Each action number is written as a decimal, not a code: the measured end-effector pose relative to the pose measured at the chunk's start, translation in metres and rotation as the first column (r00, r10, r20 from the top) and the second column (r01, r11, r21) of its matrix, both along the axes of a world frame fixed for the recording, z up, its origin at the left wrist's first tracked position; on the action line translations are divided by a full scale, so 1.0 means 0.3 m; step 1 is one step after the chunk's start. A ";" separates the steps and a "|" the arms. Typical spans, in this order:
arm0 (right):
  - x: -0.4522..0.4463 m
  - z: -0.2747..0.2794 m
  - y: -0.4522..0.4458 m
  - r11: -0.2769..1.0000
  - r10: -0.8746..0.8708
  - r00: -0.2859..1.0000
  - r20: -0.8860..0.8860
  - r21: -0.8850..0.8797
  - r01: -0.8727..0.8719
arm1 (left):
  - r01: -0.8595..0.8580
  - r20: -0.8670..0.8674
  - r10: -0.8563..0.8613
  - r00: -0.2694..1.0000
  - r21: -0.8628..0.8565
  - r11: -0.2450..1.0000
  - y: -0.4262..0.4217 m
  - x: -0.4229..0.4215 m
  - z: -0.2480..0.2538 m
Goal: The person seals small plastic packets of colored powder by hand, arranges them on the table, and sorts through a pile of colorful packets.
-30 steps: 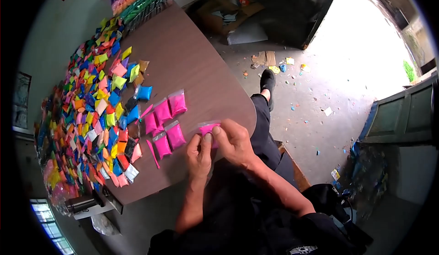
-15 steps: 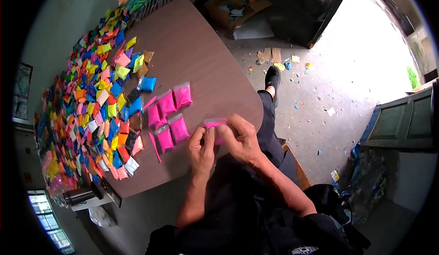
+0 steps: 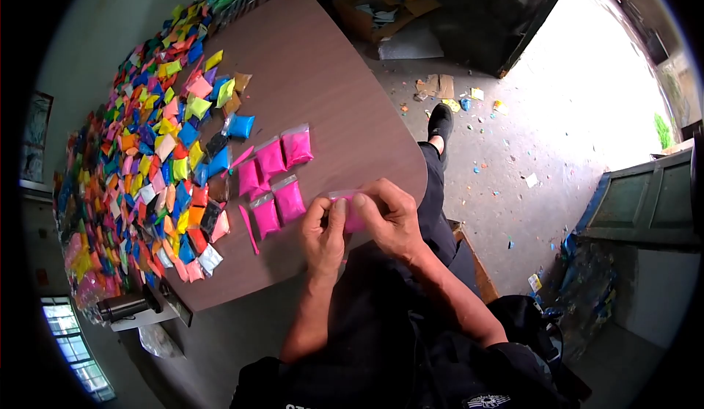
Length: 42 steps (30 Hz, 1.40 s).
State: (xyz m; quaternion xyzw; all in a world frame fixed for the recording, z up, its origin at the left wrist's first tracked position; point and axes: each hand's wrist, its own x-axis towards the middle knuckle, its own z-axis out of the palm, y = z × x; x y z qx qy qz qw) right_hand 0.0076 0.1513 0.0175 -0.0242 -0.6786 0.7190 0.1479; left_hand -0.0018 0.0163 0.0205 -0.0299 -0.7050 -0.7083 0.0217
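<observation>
Brown wood-grained, round-cornered counter (image 3: pixel 352 93) is bearing, on its left, large heap of small multicoloured plastic packets (image 3: pixel 147 159). Cluster of glossy pink plastic packets (image 3: pixel 288 199) is lying between heap and hands. Bare right hand (image 3: pixel 394 218) and bare left hand (image 3: pixel 324 236) are meeting by counter's near edge, each grip narrow, both pinching single bright-pink, clear-topped plastic packet (image 3: pixel 353 222). Two slim pink plastic sticks (image 3: pixel 249 229) are lying between heap and cluster.

Daylight glares white through the doorway (image 3: pixel 579 64) — dimmer indoors, with bent lines and black fisheye edges
</observation>
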 end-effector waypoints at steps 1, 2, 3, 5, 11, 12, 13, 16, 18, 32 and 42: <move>-0.001 -0.001 0.003 1.000 -0.009 1.000 -0.018 0.020 0.009 | 0.005 0.034 -0.005 0.999 -0.004 1.000 0.002 0.003 0.008; -0.003 -0.003 0.005 0.999 -0.013 0.999 -0.038 0.038 0.015 | 0.006 0.067 -0.006 0.998 -0.009 1.000 0.004 0.005 0.013; -0.003 -0.004 0.003 0.999 -0.001 0.999 -0.040 0.032 0.003 | -0.006 0.065 0.007 0.998 -0.015 1.000 0.004 0.004 0.014; -0.003 -0.007 0.001 0.996 -0.011 0.998 -0.065 0.092 0.017 | 0.027 0.064 -0.029 0.998 0.045 0.999 0.007 0.000 0.010; -0.004 0.006 -0.003 0.988 0.018 0.997 -0.074 0.156 -0.006 | 0.016 0.033 -0.018 0.999 0.047 0.999 -0.001 0.005 0.017; -0.005 0.009 -0.006 0.984 -0.001 0.996 -0.090 0.178 0.017 | 0.011 0.017 -0.012 1.000 0.056 0.998 0.000 0.007 0.015; -0.003 0.009 -0.008 0.985 0.016 0.995 -0.098 0.175 0.001 | -0.008 0.013 0.007 1.000 0.066 0.998 0.004 0.008 0.021; 0.000 0.004 -0.015 0.992 0.000 1.000 -0.026 0.123 0.004 | -0.026 0.054 0.025 0.998 0.021 0.999 -0.001 0.014 0.016; 0.008 0.003 -0.009 1.000 0.008 0.999 0.043 0.005 -0.008 | 0.042 0.082 -0.052 0.995 0.120 0.992 -0.008 0.015 0.022; -0.011 0.040 -0.003 0.996 0.015 0.991 0.132 0.087 -0.026 | 0.087 0.043 -0.086 0.995 -0.025 0.996 -0.023 -0.006 0.043; -0.006 0.027 -0.015 0.999 -0.046 0.981 0.190 -0.011 0.049 | 0.139 0.041 -0.136 0.990 -0.081 0.987 -0.033 -0.022 0.040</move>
